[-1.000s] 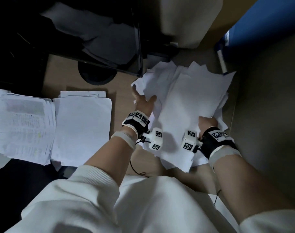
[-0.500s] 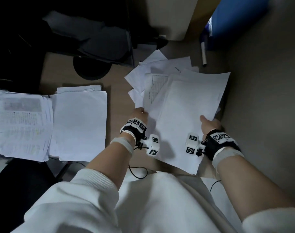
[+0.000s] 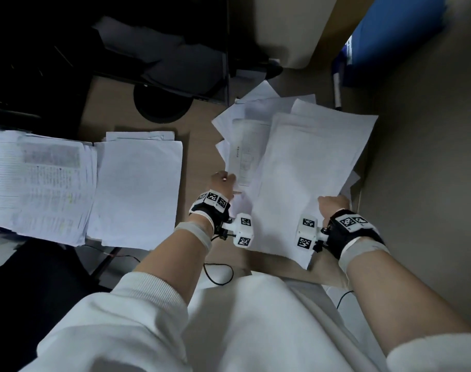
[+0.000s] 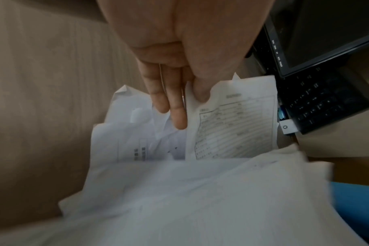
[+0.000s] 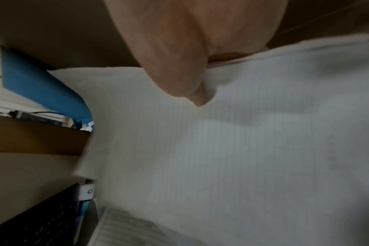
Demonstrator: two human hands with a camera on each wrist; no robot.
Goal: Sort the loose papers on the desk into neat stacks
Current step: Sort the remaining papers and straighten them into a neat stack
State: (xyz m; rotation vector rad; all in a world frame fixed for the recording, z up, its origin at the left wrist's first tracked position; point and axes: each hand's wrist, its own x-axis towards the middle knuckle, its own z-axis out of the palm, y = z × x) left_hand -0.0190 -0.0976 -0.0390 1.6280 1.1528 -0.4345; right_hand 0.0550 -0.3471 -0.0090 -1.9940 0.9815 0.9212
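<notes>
A loose pile of white papers lies on the desk at centre right. My right hand grips the near right edge of a bundle of lined sheets on top of the pile; its thumb presses on the top lined sheet. My left hand pinches the near corner of a printed form sheet at the pile's left side. In the left wrist view the left hand has its thumb above the form and its fingers under it. Two squared stacks lie at left, one with a blank top, one printed.
A dark monitor on a round base stands behind the stacks. A blue folder and a marker are at the back right. A beige partition borders the pile on the right. A thin cable loops at the desk's near edge.
My left hand drew back from the top of the pile to its near left side and now pinches the form sheet. The lined bundle in my right hand straightened and slid nearer.
</notes>
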